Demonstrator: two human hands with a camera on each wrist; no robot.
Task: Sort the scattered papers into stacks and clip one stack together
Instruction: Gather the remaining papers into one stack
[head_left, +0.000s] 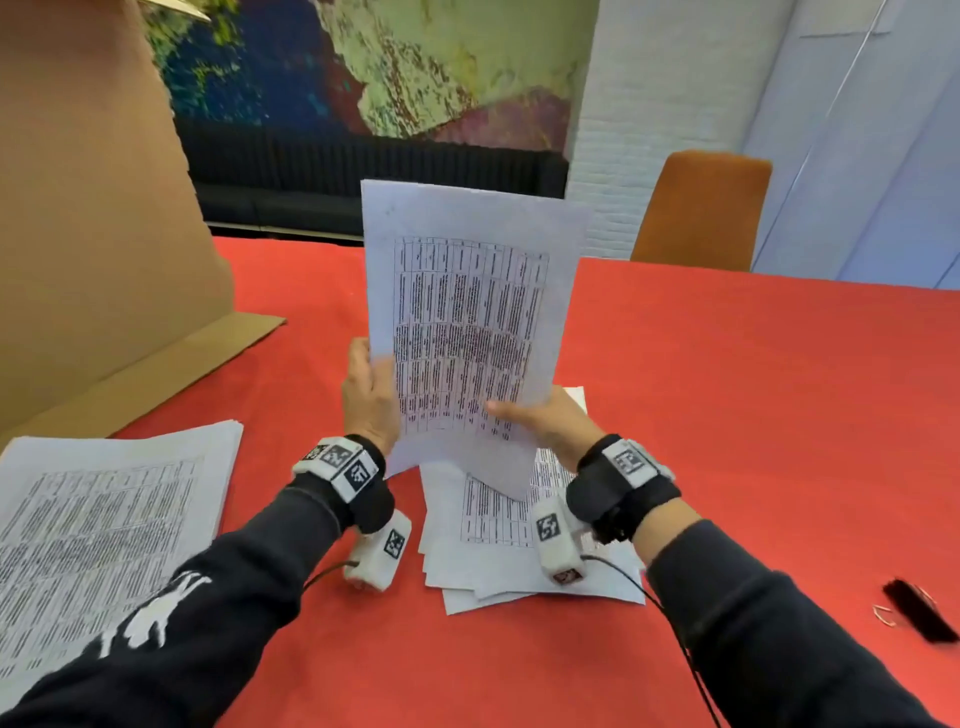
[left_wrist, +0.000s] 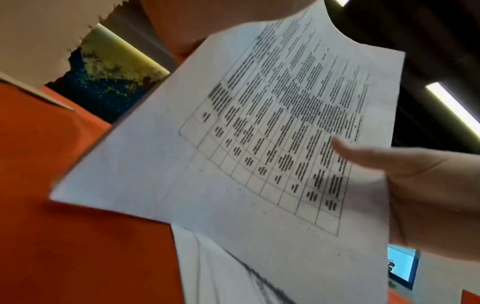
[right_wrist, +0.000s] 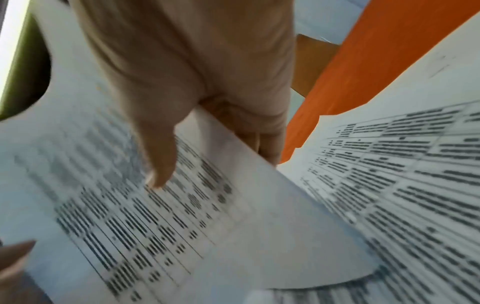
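Currently both hands, left (head_left: 370, 397) and right (head_left: 545, 421), pinch one sheet (head_left: 462, 322) upright above the loose pile (head_left: 498, 566), probably to read it; neat stack (head_left: 104, 514) waits left on the tabletop (head_left: 727, 415).

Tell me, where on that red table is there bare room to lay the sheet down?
Bare red cloth spreads wide to the right, between the loose pile and the binder clip. A narrower strip lies between that pile and the neat stack at left. It is crowded under the held sheet, where both hands hover, and at far left by the cardboard.
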